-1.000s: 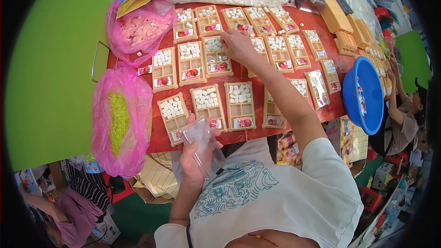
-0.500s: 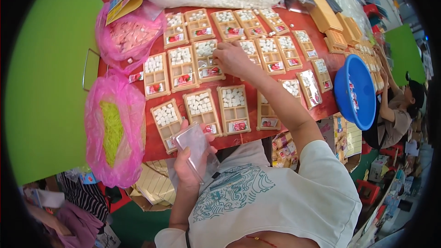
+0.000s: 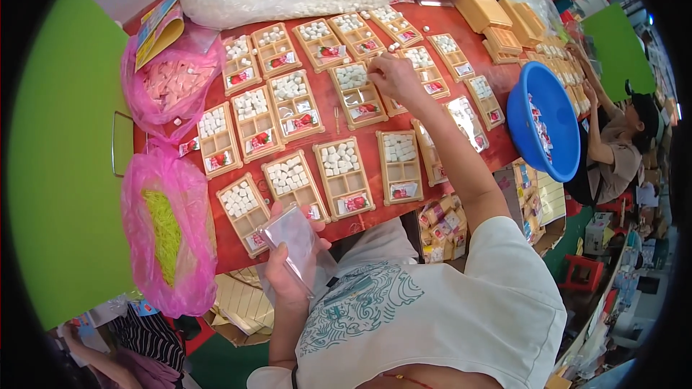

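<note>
My left hand grips a stack of clear rectangular plastic covers near the table's front edge. Fingers bent downward, my right hand is at the right edge of a tan compartment tray in the middle row. Whatever its fingertips hold is hidden. White cube-like pieces fill that tray's far section, and a small red-and-white packet lies in its near part. Left of it, another tray shows glints over its small compartments. Several similar trays stand in rows around both hands.
A red table carries everything. At left are pink bags holding pink packets and yellow-green shreds. A large clear bag of white pieces lies at the back. A blue basin stands right, with a co-worker beyond.
My right hand has moved right from one middle-row tray to the neighbouring one. My left hand keeps its hold on the covers. The whole view has shifted a little.
</note>
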`<action>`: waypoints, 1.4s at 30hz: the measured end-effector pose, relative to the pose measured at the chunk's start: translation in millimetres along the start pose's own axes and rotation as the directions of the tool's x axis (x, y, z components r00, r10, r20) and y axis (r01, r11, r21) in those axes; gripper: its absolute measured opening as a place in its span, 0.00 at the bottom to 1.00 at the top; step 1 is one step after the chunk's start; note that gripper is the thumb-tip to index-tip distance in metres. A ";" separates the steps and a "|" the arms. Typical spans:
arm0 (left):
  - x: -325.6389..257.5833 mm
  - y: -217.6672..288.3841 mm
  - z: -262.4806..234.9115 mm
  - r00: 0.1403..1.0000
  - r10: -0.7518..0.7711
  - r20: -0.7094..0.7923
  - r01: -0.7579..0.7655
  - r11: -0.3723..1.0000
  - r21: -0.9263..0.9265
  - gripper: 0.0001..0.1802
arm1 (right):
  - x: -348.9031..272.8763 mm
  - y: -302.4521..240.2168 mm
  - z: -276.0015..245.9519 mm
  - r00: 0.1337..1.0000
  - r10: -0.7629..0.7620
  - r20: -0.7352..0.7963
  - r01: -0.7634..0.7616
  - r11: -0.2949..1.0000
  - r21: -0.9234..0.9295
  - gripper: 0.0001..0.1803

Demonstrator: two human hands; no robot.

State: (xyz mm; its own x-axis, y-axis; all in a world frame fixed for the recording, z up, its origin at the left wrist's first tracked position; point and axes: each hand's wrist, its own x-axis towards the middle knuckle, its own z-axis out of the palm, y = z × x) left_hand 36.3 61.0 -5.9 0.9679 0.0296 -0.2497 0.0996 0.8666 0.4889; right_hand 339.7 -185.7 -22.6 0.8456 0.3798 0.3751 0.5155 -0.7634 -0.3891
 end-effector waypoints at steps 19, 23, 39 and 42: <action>1.9 -12.7 14.1 0.997 0.007 -0.083 0.008 0.983 0.183 0.42 | 5.8 49.9 -15.9 0.981 0.106 -0.163 -0.133 0.977 -0.164 0.06; 3.6 -14.8 12.6 0.997 -0.020 -0.069 0.031 0.987 0.155 0.42 | 19.8 53.6 -11.2 0.979 0.151 -0.135 -0.171 0.975 -0.144 0.07; 7.8 -14.1 19.5 0.994 -0.052 -0.096 0.060 0.994 0.088 0.47 | 32.3 59.5 -10.2 0.961 0.261 0.093 -0.240 0.952 -0.190 0.10; 10.7 -15.1 21.4 0.993 -0.072 -0.094 0.080 0.993 0.092 0.47 | 18.5 52.2 -7.0 0.978 0.193 0.084 -0.178 0.971 -0.163 0.09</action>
State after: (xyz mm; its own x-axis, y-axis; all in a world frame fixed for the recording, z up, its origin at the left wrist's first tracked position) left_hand 50.1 37.6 1.9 0.9323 0.0143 -0.3615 0.1978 0.8166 0.5423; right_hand 381.3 -222.2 -30.0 0.9378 0.2679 0.2210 0.3276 -0.8934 -0.3073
